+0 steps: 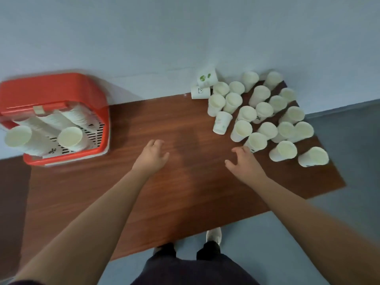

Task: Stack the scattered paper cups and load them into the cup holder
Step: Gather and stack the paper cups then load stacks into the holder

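Several white paper cups (263, 112) stand scattered upright on the right end of the wooden table (185, 182); two more (206, 78) lie on their sides by the wall. A red cup holder (61, 95) sits at the table's left end, with stacks of cups (70, 137) leaning out of it. My left hand (153, 156) hovers over the table's middle, fingers relaxed and empty. My right hand (243, 162) is spread, its fingertips close to the nearest cup (256, 141); it holds nothing.
A pale wall (185, 38) runs along the table's far edge. Grey floor (349, 202) lies to the right and front. My legs and shoes (213, 236) stand at the near table edge.
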